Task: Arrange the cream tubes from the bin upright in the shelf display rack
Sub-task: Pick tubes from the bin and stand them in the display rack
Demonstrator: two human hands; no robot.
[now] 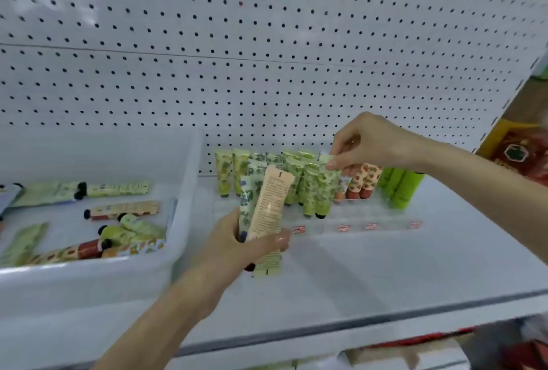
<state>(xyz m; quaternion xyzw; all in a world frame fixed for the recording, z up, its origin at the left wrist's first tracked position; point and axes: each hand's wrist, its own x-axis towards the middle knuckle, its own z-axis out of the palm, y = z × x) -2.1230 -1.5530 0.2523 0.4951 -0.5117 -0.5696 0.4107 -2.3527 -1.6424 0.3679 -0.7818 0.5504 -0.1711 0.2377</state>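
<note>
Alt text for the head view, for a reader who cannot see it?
The right hand pinches the top of a green tube standing in the display rack, while the left hand holds spare tubes. A white bin at left holds loose tubes lying flat.

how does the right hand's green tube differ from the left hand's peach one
The green tube stands upright in the rack, pinched at its top by the right hand. The peach tube leans, bundled with other tubes, in the grip of the left hand. Both are squeeze tubes.
</note>
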